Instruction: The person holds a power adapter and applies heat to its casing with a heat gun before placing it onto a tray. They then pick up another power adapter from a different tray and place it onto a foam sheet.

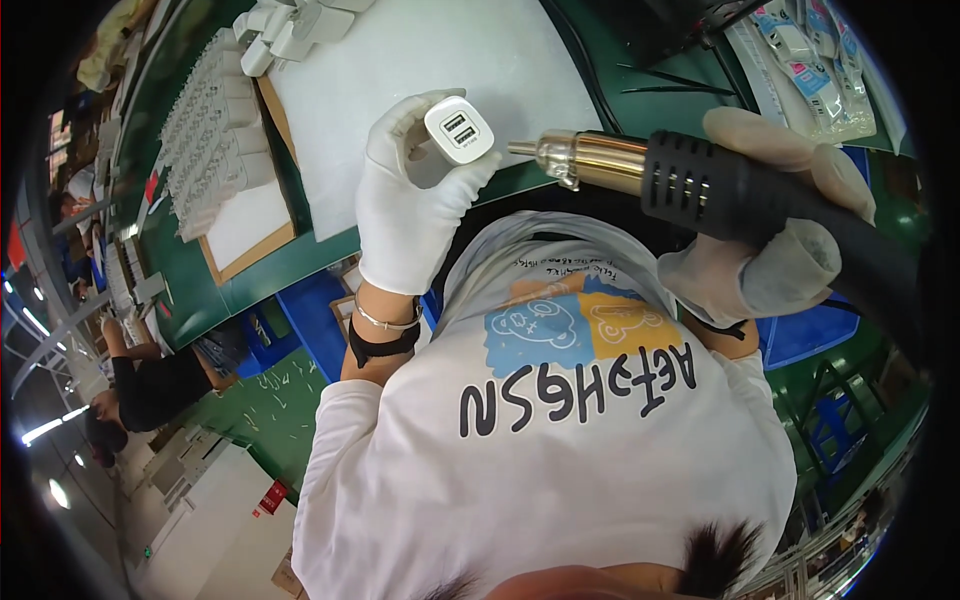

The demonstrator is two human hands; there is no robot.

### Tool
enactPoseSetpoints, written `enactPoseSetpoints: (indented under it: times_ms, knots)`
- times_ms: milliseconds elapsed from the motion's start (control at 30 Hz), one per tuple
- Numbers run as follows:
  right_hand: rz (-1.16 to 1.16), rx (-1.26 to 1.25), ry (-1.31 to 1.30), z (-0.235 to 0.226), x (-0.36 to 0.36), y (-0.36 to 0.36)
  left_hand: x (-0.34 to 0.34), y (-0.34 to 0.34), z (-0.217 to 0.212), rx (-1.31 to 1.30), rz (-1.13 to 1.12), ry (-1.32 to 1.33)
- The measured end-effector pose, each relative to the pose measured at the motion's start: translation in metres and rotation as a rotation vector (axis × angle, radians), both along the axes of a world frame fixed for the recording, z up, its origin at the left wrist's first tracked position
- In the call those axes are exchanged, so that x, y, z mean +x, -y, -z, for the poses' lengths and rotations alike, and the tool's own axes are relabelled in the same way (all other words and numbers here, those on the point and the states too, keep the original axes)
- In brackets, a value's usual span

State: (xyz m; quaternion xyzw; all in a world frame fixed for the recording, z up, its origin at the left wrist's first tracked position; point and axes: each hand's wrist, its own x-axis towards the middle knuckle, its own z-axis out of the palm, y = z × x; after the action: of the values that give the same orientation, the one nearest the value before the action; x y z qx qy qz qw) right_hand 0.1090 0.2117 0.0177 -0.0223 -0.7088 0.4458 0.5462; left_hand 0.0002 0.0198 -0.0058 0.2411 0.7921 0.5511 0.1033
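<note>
My left hand point(410, 215), in a white glove, is closed around a white USB charger point(458, 128). Its end face with two USB ports is turned up toward me, between thumb and fingers. From the right, my right hand point(735, 275), also covered in pale material, grips a thick nozzle tool point(695, 182) with a black slotted body and a gold-coloured front. The tool's thin metal tip points left at the charger, with a small gap between them. Part of the right hand is hidden behind the tool.
A white work sheet point(440, 60) lies on the green table point(205, 300). Several white chargers point(285, 30) sit at its far left, beside a tray point(215, 130) of clear plastic parts. Bagged items point(815, 80) lie far right, near black tweezers point(680, 88). Another person point(150, 390) is at left.
</note>
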Motion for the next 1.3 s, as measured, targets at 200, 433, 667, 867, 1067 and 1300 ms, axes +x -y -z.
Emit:
enactPoseSetpoints:
  times_ms: [200,433,667,867,1067,1300]
  knots:
    - [-0.025,0.042,0.007,0.0,-0.004,-0.001,-0.001,-0.001,0.001,0.036,0.023,-0.018]
    - [-0.056,0.091,0.017,-0.002,-0.004,-0.005,-0.001,-0.003,0.0,0.059,0.005,-0.001]
    - [-0.078,0.145,0.029,-0.003,-0.003,-0.013,-0.002,0.0,0.002,0.066,-0.012,-0.011]
    - [-0.105,0.194,0.027,-0.002,-0.004,-0.019,-0.002,0.0,0.003,0.057,0.001,-0.045]
    - [-0.133,0.225,0.021,-0.001,-0.005,-0.022,-0.002,0.002,0.004,0.029,0.007,-0.072]
    - [-0.129,0.284,0.069,-0.003,0.001,-0.033,0.001,-0.004,0.001,0.06,-0.02,-0.01]
